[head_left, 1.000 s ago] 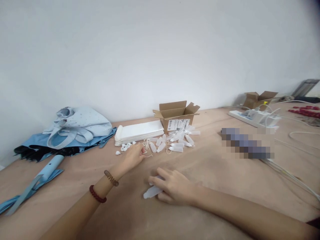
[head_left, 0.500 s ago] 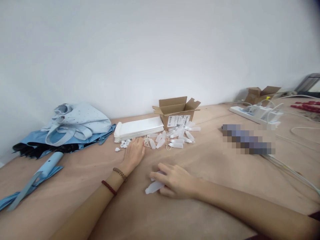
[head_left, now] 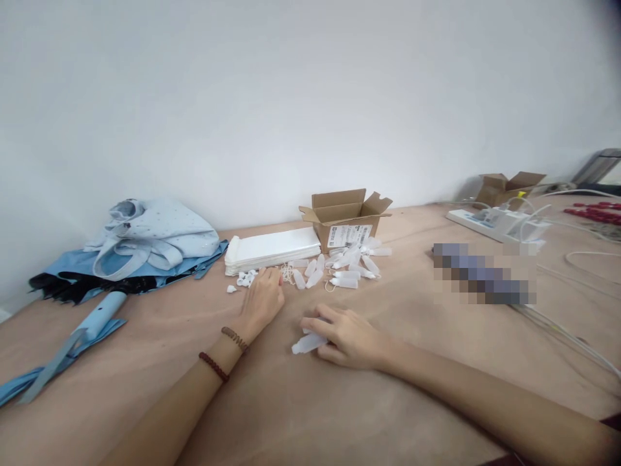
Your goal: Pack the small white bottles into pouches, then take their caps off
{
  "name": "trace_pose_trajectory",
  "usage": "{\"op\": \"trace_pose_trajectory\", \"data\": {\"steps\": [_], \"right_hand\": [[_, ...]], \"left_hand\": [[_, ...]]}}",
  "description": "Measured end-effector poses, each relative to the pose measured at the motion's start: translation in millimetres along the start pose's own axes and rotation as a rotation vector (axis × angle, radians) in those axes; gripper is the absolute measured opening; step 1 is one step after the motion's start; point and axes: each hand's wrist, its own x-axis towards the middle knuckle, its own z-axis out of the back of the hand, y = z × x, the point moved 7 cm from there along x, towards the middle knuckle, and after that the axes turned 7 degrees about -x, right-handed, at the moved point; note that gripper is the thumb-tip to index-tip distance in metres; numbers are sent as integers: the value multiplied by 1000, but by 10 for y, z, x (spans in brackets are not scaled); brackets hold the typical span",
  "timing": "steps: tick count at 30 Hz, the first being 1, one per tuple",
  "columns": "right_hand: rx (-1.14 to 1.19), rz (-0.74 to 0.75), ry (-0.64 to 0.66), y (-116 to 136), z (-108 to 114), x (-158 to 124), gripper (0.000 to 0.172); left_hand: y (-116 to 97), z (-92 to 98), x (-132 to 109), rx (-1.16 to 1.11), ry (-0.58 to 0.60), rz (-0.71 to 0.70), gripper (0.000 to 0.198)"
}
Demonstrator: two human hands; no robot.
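Note:
My right hand rests on the tan table, its fingers closed round a small translucent plastic bottle that lies on its side. My left hand, with two bead bracelets on the wrist, reaches forward with its fingertips at the thin white strings and small white caps. Its fingers are curled downward and what they touch is hidden. Just beyond lie several more small bottles in front of an open cardboard box. A stack of white flat bags lies left of the box.
A light blue bag and folded blue umbrella lie at the left. At the right stand a white power strip, cables, a second small cardboard box and a pixelated patch. A white wall stands behind the table.
My left hand has moved forward from the string toward the caps and strings. My right hand with its bottle has shifted slightly forward and right. The view has also moved a little.

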Motion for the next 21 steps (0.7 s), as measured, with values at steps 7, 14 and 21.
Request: {"op": "trace_pose_trajectory", "data": {"steps": [7,14,21], "right_hand": [[-102,-180,-205,-461,254,82,42],[-294,-252,5,-991,379,719,37],[-324,-265,22,-1075,268,886,34]], "left_hand": [[-79,-22,9,-83,42,-58,19],[-111,16,26,-111,48,-63,17],[-213,-12,-1,-92,87,-131,4]]}}
